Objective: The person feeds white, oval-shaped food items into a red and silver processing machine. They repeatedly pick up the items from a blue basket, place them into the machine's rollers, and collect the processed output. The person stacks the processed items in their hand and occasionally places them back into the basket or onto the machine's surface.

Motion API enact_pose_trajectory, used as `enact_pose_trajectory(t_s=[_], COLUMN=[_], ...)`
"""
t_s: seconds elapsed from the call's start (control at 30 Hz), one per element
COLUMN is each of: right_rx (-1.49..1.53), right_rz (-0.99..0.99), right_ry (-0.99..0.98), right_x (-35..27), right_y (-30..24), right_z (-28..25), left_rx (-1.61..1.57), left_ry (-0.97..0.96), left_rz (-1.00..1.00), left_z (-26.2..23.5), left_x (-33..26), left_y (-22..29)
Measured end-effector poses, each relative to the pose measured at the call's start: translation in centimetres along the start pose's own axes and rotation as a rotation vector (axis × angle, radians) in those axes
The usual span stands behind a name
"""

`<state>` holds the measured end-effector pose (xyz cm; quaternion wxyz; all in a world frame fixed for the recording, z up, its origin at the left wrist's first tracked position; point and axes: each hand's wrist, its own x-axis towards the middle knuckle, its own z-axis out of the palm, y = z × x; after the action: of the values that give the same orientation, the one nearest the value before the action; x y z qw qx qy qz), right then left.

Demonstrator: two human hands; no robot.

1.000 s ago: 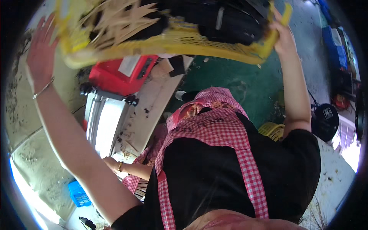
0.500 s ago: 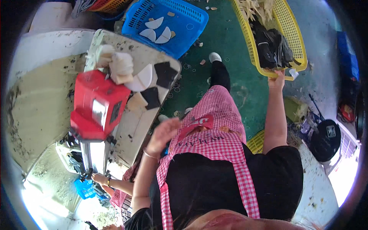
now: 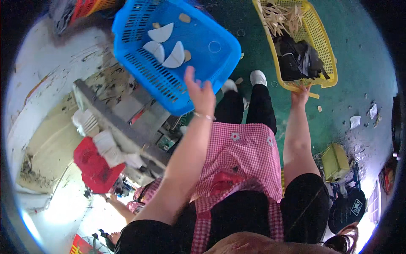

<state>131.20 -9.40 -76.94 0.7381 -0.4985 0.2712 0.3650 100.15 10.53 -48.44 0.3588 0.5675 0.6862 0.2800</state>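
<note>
My left hand (image 3: 200,94) reaches over the near side of the blue plastic basket (image 3: 146,80). Its fingers are apart and nothing is in them; whether it touches the rim I cannot tell. Three white half-round pieces (image 3: 175,55) and a few small tan pieces (image 3: 185,17) lie inside that basket. My right hand (image 3: 300,94) grips the near end of the yellow plastic basket (image 3: 327,48), its fingers partly hidden by the rim. Thin black sheets (image 3: 298,59) fill the yellow basket's near half, and pale tan strips (image 3: 281,19) are heaped in its far half.
To the left, a red machine (image 3: 95,165) stands by a worktable (image 3: 127,127) with stacked white pieces (image 3: 105,146). Another person's arm (image 3: 120,209) is beside it. A yellow-green bin (image 3: 336,163) and a round black object (image 3: 347,211) are at right. Scraps litter the green floor (image 3: 270,55).
My left hand has moved from beside the worktable forward to the blue basket. The blue basket appears nearer, and the red machine sits lower in view. My right hand keeps hold of the yellow basket.
</note>
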Motion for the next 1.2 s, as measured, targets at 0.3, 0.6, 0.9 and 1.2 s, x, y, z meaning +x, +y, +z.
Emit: enact_pose_trajectory(t_s=[0.3, 0.6, 0.9, 1.2], right_rx=[-0.068, -1.032, -1.691, -1.524], right_rz=[0.260, 0.035, 0.186, -0.382], right_ry=[0.301, -0.940, -1.196, -1.153], right_x=[13.1, -9.7, -16.7, -26.4], right_y=[3.7, -3.3, 2.3, -6.1], right_z=[-9.9, 31.4, 38.5, 28.3], left_rx=[0.841, 0.699, -0.044, -0.643], left_ry=[-0.140, 0.309, 0.329, 0.217], left_rz=[0.097, -0.071, -0.618, -0.382], left_z=[-0.9, -2.5, -1.4, -3.2], left_x=[20.3, 23.1, 25.7, 13.1], left_y=[-18.5, -19.1, -27.7, -6.1])
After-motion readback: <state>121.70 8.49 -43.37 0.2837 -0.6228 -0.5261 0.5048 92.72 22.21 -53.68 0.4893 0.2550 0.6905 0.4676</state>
